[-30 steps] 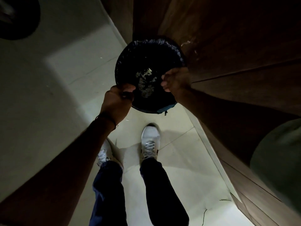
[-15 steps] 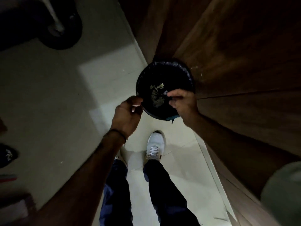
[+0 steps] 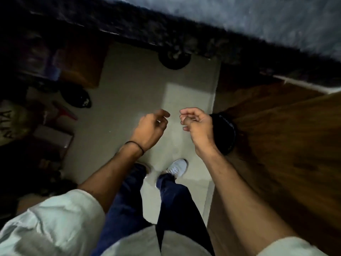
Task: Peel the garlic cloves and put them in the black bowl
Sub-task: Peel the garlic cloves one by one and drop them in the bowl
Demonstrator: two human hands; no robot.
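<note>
My left hand (image 3: 151, 129) and my right hand (image 3: 197, 126) hang side by side over the pale tiled floor, a small gap between them. The fingers of both are loosely curled and I see nothing in either. Just right of my right hand stands a round bin lined with a black bag (image 3: 227, 133), largely hidden by that hand and wrist. No garlic cloves and no black bowl are in view. The picture is dim and blurred.
A dark stone counter edge (image 3: 184, 43) runs across the top. Brown wooden cabinet doors (image 3: 276, 141) fill the right. A black round object (image 3: 174, 60) lies on the floor below the counter. A black cap (image 3: 77, 97) and boxes (image 3: 53, 137) crowd the left. My white shoe (image 3: 177, 168) is below.
Both hands have come off the bin's rim and risen away to its left. My view has swung up and left, so the counter and the clutter on the left now show.
</note>
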